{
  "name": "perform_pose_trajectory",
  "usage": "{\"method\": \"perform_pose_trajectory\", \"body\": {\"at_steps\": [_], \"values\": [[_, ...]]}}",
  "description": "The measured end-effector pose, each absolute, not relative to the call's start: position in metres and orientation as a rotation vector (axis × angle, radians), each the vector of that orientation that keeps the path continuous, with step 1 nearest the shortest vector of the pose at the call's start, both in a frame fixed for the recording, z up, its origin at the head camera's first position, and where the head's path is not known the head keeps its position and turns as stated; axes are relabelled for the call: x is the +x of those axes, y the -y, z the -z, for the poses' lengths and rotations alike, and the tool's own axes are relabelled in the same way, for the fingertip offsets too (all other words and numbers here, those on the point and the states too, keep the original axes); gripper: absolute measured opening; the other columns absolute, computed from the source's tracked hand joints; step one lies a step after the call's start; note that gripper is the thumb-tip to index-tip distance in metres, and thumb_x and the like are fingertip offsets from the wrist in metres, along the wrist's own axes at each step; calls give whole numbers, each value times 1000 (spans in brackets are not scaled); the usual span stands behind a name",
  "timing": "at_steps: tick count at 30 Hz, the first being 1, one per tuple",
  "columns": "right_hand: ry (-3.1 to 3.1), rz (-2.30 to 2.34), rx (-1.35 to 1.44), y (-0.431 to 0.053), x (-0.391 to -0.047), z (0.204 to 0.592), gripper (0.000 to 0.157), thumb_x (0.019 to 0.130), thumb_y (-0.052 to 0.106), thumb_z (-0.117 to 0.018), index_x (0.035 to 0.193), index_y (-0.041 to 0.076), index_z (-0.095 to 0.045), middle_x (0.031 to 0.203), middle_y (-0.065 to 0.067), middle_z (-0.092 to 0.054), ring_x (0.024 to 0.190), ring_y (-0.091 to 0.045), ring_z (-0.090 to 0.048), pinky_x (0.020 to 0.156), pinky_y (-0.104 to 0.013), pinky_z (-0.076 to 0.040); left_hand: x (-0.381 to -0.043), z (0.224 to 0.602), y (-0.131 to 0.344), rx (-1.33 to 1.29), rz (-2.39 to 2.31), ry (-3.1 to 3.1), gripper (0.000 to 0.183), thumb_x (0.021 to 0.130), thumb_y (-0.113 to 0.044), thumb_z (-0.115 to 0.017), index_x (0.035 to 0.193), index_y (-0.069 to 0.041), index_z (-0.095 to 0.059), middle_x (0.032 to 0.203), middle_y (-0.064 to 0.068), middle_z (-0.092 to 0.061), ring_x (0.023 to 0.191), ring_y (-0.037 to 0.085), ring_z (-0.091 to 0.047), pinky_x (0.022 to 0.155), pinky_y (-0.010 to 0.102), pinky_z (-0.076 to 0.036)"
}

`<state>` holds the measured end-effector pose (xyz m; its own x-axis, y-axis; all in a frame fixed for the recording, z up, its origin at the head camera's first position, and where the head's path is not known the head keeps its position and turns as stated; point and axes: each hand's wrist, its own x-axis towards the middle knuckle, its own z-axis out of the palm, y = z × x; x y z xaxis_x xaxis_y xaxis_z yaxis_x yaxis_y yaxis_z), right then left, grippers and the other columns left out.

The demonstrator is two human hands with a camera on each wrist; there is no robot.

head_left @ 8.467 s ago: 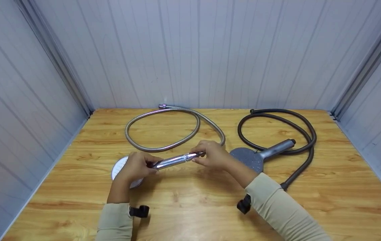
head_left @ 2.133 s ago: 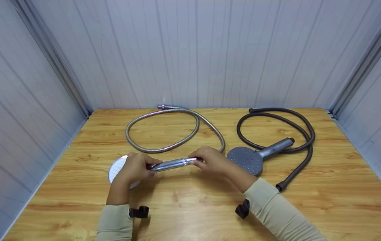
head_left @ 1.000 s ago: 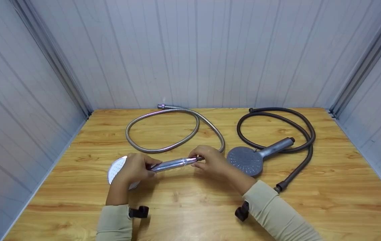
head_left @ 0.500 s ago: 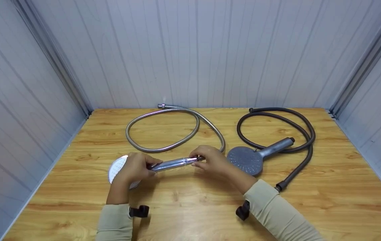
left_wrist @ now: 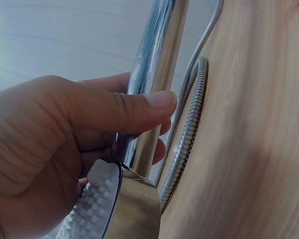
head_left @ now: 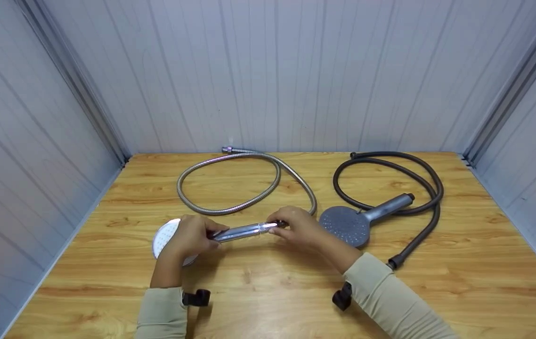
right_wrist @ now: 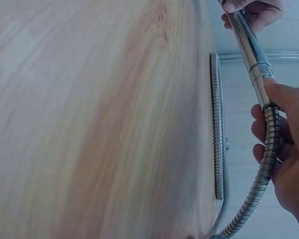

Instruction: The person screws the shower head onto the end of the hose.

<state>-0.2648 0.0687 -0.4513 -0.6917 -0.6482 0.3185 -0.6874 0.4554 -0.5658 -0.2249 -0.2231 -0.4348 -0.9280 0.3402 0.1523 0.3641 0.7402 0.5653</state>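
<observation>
Handle of the chrome shower head (head_left: 244, 231) runs between both hands, over the near half of the table (head_left: 268, 296), left of centre. Left hand (head_left: 192, 237) grips it by the neck, right hand (head_left: 298, 226) pinches the far end; from my remote post I judge the left braces against turning while the right works the joint. Steel hose (head_left: 216, 213) loops toward the far edge, probably so slack feeds freely. Dark shower head (head_left: 345, 227) and dark hose (head_left: 441, 190) lie toward the right edge, perhaps set aside to avoid tangling. My head view hides the joint behind fingers; right wrist shows the hose running up into a chrome fitting (right_wrist: 260, 92) under the thumb, though I can't tell how tight. Left wrist alone gives me the nubbly spray face (left_wrist: 92, 201) close up, beside the gripping fingers.
</observation>
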Motion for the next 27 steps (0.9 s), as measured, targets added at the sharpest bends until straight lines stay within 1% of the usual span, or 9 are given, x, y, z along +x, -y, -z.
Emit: {"method": "perform_pose_trajectory", "body": {"at_steps": [6, 13, 19, 22, 27], "values": [[2659, -1054, 1196, -69, -264, 451, 19, 92, 18, -68, 108, 9, -72, 98, -1, -69, 87, -13, -61, 76, -30, -50, -225, 434, 223, -582, 956, 2893, 37, 68, -1, -84, 100, -16, -80, 67, -11, -66, 59, 8, -49, 55, 27, -42], [2677, -987, 1206, -68, -263, 448, 22, 94, 21, -65, 110, 8, -72, 101, -2, -69, 91, -15, -61, 78, -32, -49, -224, 434, 223, -563, 951, 2906, 37, 68, -1, -85, 101, -17, -79, 68, -11, -67, 61, 8, -49, 56, 28, -43], [2681, -971, 1205, -68, -262, 447, 22, 95, 23, -63, 109, 9, -73, 95, 0, -68, 82, -13, -57, 72, -31, -47, -224, 434, 223, -575, 937, 2892, 37, 68, -1, -84, 101, -16, -79, 70, -11, -68, 61, 8, -49, 56, 27, -43], [2688, -968, 1200, -67, -261, 447, 22, 96, 25, -62, 109, 10, -73, 94, 1, -68, 81, -13, -56, 71, -31, -45, -224, 433, 223, -577, 928, 2885, 37, 68, -1, -84, 101, -16, -79, 71, -11, -69, 61, 7, -49, 57, 27, -43], [2687, -940, 1203, -67, -261, 446, 22, 97, 23, -61, 109, 8, -72, 98, -2, -69, 89, -16, -59, 76, -36, -47, -224, 433, 222, -560, 930, 2905, 37, 69, 0, -83, 102, -16, -79, 71, -11, -69, 61, 8, -49, 57, 27, -42]]}}
